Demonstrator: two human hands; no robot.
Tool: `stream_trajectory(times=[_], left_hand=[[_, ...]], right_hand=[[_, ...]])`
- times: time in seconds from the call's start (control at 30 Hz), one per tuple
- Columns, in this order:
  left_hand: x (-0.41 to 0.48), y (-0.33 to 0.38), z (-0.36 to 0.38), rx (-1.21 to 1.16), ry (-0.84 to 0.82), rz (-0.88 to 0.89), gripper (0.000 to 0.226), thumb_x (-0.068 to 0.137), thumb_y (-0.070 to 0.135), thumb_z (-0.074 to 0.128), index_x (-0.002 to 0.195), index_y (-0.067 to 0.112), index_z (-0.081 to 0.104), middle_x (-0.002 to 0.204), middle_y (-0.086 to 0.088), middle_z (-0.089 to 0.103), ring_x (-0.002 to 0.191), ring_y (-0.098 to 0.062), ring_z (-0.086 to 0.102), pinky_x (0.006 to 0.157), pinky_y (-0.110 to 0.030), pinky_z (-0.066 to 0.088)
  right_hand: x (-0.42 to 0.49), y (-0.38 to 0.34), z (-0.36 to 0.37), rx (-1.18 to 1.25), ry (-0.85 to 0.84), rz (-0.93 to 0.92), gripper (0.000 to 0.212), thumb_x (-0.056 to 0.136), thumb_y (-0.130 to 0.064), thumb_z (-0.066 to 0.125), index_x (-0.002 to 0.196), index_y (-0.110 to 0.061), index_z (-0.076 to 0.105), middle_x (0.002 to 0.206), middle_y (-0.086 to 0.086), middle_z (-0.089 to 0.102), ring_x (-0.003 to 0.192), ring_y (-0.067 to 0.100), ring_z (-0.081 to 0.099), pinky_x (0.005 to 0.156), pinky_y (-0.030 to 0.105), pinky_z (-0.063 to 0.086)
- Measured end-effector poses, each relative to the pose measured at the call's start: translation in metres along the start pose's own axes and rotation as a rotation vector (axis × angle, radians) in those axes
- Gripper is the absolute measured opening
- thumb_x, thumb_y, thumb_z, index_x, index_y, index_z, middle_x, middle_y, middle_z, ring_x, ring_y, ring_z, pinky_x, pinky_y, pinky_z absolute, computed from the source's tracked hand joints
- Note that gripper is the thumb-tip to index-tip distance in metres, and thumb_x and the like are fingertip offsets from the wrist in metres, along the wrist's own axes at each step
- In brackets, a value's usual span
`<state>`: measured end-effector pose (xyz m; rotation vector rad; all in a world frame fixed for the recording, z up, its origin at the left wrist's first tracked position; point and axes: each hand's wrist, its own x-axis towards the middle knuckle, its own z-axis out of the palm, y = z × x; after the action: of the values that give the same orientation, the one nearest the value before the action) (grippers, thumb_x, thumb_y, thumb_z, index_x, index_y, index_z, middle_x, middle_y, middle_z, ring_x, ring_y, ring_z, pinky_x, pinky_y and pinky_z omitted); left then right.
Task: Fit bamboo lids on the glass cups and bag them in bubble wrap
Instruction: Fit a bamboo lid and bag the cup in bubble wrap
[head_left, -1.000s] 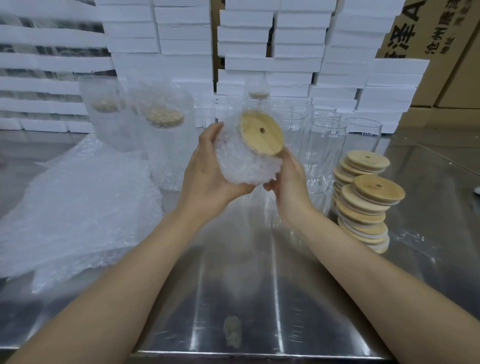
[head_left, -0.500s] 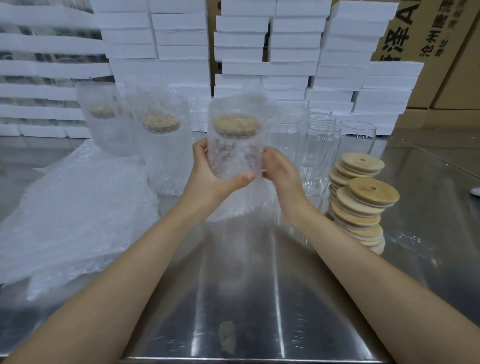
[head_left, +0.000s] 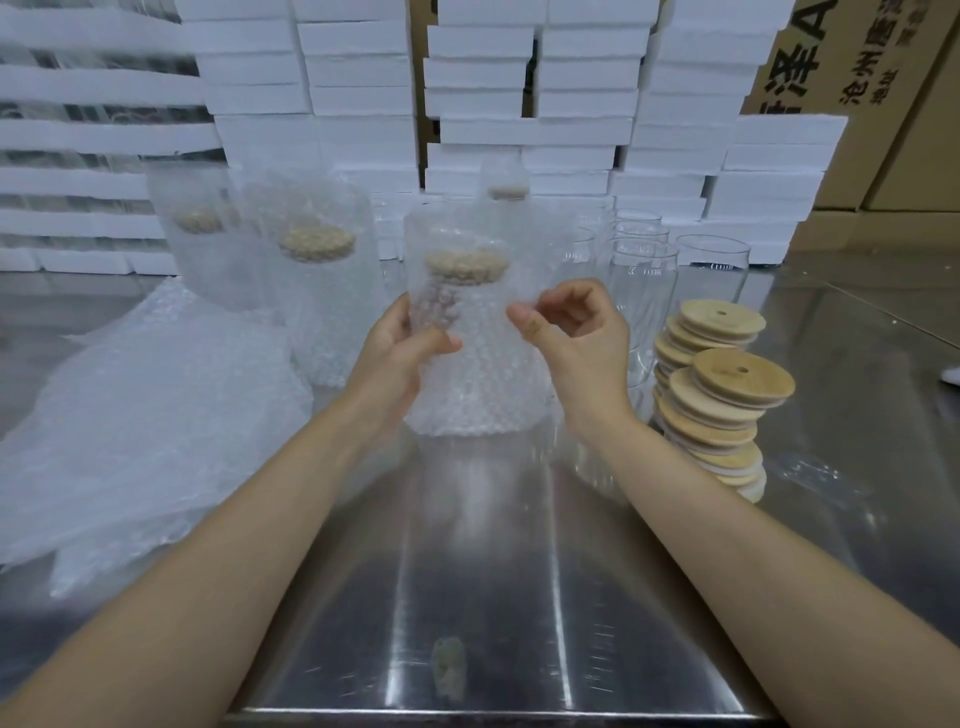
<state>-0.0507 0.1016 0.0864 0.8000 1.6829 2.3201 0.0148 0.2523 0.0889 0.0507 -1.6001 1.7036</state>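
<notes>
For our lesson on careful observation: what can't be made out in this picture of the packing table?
Head view:
- Cup in the held bag: blurred by bubble wrap; only its lid shows.
- Right hand: whether its fingers pinch the bag is unclear.
- Box lettering: cut off by the top edge.

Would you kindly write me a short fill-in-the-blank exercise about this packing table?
1. The left hand grips a lidded cup bagged in ___ wrap.
2. The loose bamboo lids are stacked on the person's ___ side.
3. The top lid of the nearer stack shows one small ___.

Missing words: bubble; right; hole.
</notes>
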Motion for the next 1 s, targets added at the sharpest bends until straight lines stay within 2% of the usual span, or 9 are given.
stream_trajectory(times=[0.07,0.2,0.33,0.5,0.57,0.67,0.8,0.87,1.0], left_hand=[[0.002,0.003,-0.002,-0.014,0.062,0.026,0.040,0.067,0.000,0.054,0.105,0.012,0.060,0.102,-0.003,0.067,0.097,-0.016,0.065,0.082,-0.028,0.052],[0.006,0.007,-0.010,0.007,0.132,0.074,0.024,0.091,-0.001,0.052,0.088,0.017,0.067,0.089,0.003,0.071,0.087,-0.010,0.068,0.075,-0.023,0.052],[0.008,0.008,-0.014,0.079,0.192,0.096,0.015,0.094,0.017,0.059,0.085,0.022,0.070,0.086,0.008,0.071,0.086,-0.008,0.066,0.077,-0.024,0.051],[0.010,0.012,-0.020,0.126,0.337,0.185,0.008,0.089,0.018,0.068,0.088,0.022,0.074,0.082,0.011,0.073,0.082,-0.003,0.067,0.073,-0.017,0.049],[0.010,0.014,-0.019,0.097,0.339,0.172,0.011,0.092,0.021,0.064,0.088,0.019,0.073,0.082,0.009,0.073,0.080,-0.004,0.067,0.071,-0.015,0.049],[0.015,0.015,-0.021,0.100,0.383,0.015,0.028,0.100,0.019,0.047,0.084,0.014,0.069,0.073,0.006,0.073,0.071,-0.011,0.066,0.063,-0.018,0.051],[0.018,0.003,-0.032,0.535,0.325,-0.162,0.028,0.090,-0.004,0.044,0.105,0.004,0.067,0.083,-0.003,0.068,0.073,-0.012,0.063,0.069,-0.020,0.050],[0.014,-0.002,-0.033,0.650,0.273,-0.161,0.031,0.086,-0.011,0.044,0.102,0.001,0.067,0.084,-0.007,0.066,0.074,-0.014,0.061,0.076,-0.027,0.051],[0.009,-0.008,-0.034,1.011,0.059,-0.227,0.019,0.082,-0.006,0.052,0.087,0.003,0.067,0.092,-0.016,0.068,0.090,-0.026,0.062,0.081,-0.033,0.049]], right_hand=[[0.003,0.000,-0.001,0.001,-0.019,0.000,0.038,0.077,-0.003,0.078,0.101,-0.015,0.052,0.089,0.000,0.060,0.076,0.006,0.060,0.071,0.026,0.051],[0.002,0.008,-0.001,-0.198,-0.256,0.092,0.080,0.067,-0.029,0.081,0.136,-0.019,0.042,0.128,-0.003,0.056,0.115,0.006,0.056,0.101,0.024,0.045],[-0.004,0.022,0.002,-0.246,-0.344,0.152,0.086,0.063,-0.034,0.087,0.135,-0.012,0.046,0.131,0.000,0.059,0.123,0.010,0.054,0.112,0.038,0.037],[-0.003,0.026,0.004,-0.220,-0.363,0.187,0.106,0.063,-0.041,0.082,0.150,-0.014,0.028,0.145,-0.001,0.047,0.133,0.004,0.044,0.113,0.024,0.035],[-0.005,0.028,0.006,-0.218,-0.333,0.169,0.103,0.063,-0.039,0.083,0.148,-0.013,0.030,0.142,0.000,0.051,0.128,0.003,0.050,0.107,0.019,0.039],[-0.003,0.029,0.006,-0.216,-0.254,0.183,0.086,0.072,-0.050,0.071,0.143,-0.014,0.039,0.134,-0.004,0.057,0.123,0.004,0.054,0.107,0.028,0.041],[0.008,0.028,0.002,-0.047,-0.179,0.337,0.074,0.086,-0.072,0.038,0.148,-0.032,0.033,0.151,-0.005,0.041,0.138,0.013,0.039,0.118,0.044,0.028],[0.009,0.029,0.003,0.108,-0.134,0.445,0.071,0.091,-0.071,0.025,0.151,-0.033,0.027,0.154,-0.001,0.037,0.141,0.017,0.036,0.119,0.047,0.024],[0.000,0.036,0.013,0.192,-0.134,0.577,0.063,0.100,-0.059,0.016,0.147,-0.022,0.037,0.149,0.001,0.045,0.133,0.016,0.046,0.115,0.036,0.032]])
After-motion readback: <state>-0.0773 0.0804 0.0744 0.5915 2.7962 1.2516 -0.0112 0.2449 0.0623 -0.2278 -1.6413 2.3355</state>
